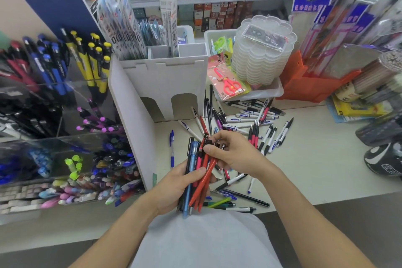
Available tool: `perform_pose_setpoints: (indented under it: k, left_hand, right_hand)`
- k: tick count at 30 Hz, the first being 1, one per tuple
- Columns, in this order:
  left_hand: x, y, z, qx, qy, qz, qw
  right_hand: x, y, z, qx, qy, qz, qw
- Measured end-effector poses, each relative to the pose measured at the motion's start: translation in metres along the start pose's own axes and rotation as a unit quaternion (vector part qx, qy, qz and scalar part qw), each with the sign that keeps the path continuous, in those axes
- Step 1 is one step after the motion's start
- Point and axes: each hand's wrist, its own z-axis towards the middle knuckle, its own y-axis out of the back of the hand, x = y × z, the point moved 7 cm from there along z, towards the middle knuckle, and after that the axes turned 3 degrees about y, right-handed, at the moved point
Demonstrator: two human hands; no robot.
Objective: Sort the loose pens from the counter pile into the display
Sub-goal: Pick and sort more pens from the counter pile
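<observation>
counter [315, 159] (shop shelves behind) strewn with pens [250, 115]; both hands grip bundle [199, 172].

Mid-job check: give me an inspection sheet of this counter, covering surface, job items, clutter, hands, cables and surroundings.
Surface: pale counter.
Job's things: loose pens scattered on it; bundle of pens in hand; clear pen display at left, partly filled.
Clutter: white divider box; red scissors pack; stack of clear trays.
Hands: left hand grips the bundle; right hand pinches its top ends.
Cables: nothing seen.
Surroundings: stocked shelves behind; hanging packs at right.
</observation>
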Motion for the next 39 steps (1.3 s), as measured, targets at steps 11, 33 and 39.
perform_pose_setpoints:
  k: [11, 33, 39]
  left_hand:
    - [0.0, -0.006, -0.002, 0.03, 0.009, 0.061, 0.998]
    - [-0.002, 0.013, 0.009, -0.047, -0.047, -0.073, 0.995]
    - [0.005, -0.01, 0.003, 0.008, 0.034, 0.103, 0.994]
  right_hand:
    - [0.01, 0.0, -0.001, 0.03, 0.03, -0.004, 0.999]
    - [-0.013, 0.054, -0.018, 0.037, 0.054, 0.045, 0.997]
    - [-0.012, 0.006, -0.01, 0.079, 0.041, 0.035, 0.995]
